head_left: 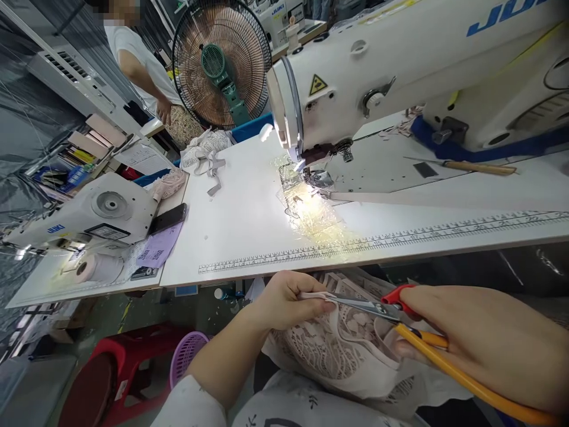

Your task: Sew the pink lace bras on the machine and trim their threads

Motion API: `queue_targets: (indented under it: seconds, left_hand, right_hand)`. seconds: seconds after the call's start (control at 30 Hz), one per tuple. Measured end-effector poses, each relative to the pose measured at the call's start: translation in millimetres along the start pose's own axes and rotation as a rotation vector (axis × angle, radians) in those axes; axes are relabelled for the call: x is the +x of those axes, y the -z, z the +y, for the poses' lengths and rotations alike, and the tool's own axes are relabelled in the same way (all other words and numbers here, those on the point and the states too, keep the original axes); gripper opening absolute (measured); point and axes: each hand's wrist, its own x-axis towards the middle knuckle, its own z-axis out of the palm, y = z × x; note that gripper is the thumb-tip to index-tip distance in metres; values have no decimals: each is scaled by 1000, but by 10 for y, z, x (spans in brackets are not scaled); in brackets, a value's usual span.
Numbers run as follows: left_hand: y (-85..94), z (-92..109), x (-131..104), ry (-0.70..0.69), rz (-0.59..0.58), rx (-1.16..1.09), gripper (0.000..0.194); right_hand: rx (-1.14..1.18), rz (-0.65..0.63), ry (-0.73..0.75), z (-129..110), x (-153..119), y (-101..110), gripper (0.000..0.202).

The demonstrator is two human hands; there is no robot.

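My left hand (296,300) pinches the edge of a pale pink lace garment (329,353) that lies over my lap, below the table's front edge. My right hand (484,332) is closed around the handles of scissors (377,307), one red and one orange. Their metal blades point left, with the tips at the pinched fabric edge beside my left fingers. An orange strap or cord (480,385) runs from near the scissors to the lower right.
A white sewing machine (329,95) stands over the white table (235,219). A second machine (102,207), a phone (169,218) and a thread cone (98,268) are left. Behind are a fan (222,65) and a person (142,65). A red stool (128,367) stands lower left.
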Motion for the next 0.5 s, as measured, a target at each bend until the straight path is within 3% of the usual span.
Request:
queue_targets:
  seconds: [0.37, 0.5]
  left_hand:
    - [-13, 12, -22, 1, -10, -46, 36]
    - [-15, 4, -19, -2, -7, -48, 36]
  right_hand:
    - [-5, -54, -34, 24, -52, -71, 23]
    - [25, -115, -77, -22, -14, -26, 29]
